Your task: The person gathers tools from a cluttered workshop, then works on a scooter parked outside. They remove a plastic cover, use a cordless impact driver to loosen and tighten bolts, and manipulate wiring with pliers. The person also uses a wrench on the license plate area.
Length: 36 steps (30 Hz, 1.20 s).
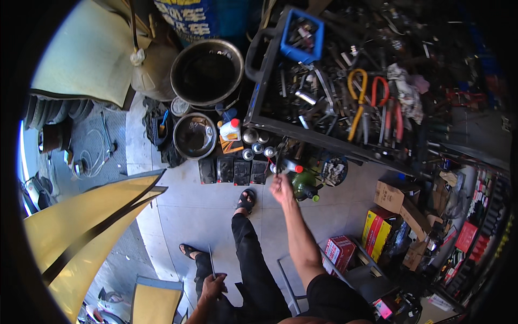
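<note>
- Provisionally, tile floor (210, 216): work judged to be partway, at the tool-handling stage; no finished result identifiable. Most open room lies around the legs and ahead of the sandals.
- Yellow panels (97, 205): at the left, pointed end reaching over the floor; this limits any wide swing to that side.
- Tool-strewn surface (313, 135): raised dark rim, near edge slanting past the right hand. Inside, tools lie heaped and unsorted; little bare room.
- Chair (372, 286): lower right, beside the right arm; with the red box (339, 254) just beyond, it crowds that side.
- Large metal basin (174, 73) and smaller basin (175, 135): both ahead and left, dark inside; rims best kept away from the elbows.
- Green bottle (303, 183): just right of the right hand, close to a red-capped can (292, 167); tight spot, easy to knock.
- Black pouches (242, 171): row on the floor, left of the right hand.
- Right hand (280, 189): extended, fingers curled in; whether they grip anything, cannot tell.
- Left hand (215, 286): low over the thigh, fingers wrapped round one end of a slim metal tool (211, 259).
- Slim metal tool: picked up, shaft pointing forward; its use on any part remains to be done, as far as visible.
</note>
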Each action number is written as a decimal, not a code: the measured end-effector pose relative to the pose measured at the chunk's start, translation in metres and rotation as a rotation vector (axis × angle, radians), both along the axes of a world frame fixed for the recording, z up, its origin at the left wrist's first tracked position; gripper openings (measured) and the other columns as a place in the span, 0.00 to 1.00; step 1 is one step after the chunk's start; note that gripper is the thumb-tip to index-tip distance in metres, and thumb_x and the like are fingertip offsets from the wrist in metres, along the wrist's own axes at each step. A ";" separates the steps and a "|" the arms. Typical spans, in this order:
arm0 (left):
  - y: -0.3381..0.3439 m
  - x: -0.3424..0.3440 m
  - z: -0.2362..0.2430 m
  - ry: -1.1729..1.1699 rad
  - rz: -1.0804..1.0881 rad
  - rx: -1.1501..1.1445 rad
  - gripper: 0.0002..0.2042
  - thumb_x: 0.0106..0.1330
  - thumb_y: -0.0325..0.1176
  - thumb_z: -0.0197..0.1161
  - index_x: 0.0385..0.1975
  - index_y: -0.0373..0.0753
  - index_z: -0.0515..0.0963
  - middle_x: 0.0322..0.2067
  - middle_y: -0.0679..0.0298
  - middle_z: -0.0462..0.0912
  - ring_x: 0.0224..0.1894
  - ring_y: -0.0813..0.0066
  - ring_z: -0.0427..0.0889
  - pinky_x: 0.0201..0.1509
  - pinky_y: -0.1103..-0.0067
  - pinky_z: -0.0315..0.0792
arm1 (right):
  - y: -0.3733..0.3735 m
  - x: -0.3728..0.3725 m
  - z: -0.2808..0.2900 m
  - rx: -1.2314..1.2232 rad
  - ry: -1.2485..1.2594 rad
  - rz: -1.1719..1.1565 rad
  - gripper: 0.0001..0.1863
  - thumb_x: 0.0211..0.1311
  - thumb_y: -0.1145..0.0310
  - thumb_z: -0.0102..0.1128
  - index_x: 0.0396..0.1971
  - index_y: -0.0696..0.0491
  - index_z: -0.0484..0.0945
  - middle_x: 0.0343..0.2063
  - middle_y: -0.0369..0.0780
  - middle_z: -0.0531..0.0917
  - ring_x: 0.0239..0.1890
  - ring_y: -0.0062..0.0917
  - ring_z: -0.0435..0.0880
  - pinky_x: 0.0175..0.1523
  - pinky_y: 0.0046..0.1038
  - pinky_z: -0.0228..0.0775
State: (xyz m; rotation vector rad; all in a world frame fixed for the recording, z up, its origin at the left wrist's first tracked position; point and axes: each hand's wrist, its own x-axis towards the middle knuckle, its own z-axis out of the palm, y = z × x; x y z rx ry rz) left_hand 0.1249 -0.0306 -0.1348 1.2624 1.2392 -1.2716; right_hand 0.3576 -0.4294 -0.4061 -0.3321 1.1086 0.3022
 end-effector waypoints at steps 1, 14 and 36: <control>-0.004 0.019 0.003 -0.064 -0.038 -0.033 0.13 0.75 0.39 0.67 0.47 0.36 0.86 0.26 0.65 0.83 0.22 0.75 0.81 0.26 0.75 0.75 | 0.019 -0.018 0.028 0.031 0.042 0.009 0.11 0.78 0.63 0.52 0.32 0.49 0.74 0.17 0.26 0.65 0.14 0.15 0.61 0.22 0.22 0.56; -0.093 0.138 0.007 -0.429 -0.192 -0.137 0.19 0.72 0.50 0.70 0.41 0.35 0.85 0.27 0.65 0.86 0.20 0.80 0.75 0.22 0.78 0.69 | 0.121 -0.159 0.254 -0.073 -0.046 0.504 0.12 0.78 0.64 0.50 0.35 0.55 0.74 0.16 0.31 0.69 0.14 0.22 0.69 0.20 0.26 0.60; 0.319 -0.185 0.059 -0.220 0.059 -0.052 0.21 0.68 0.53 0.66 0.19 0.45 0.75 0.16 0.65 0.72 0.16 0.70 0.66 0.22 0.69 0.59 | 0.522 -0.189 0.370 -0.565 -0.851 2.128 0.24 0.82 0.51 0.54 0.39 0.60 0.80 0.19 0.39 0.81 0.18 0.28 0.86 0.21 0.29 0.76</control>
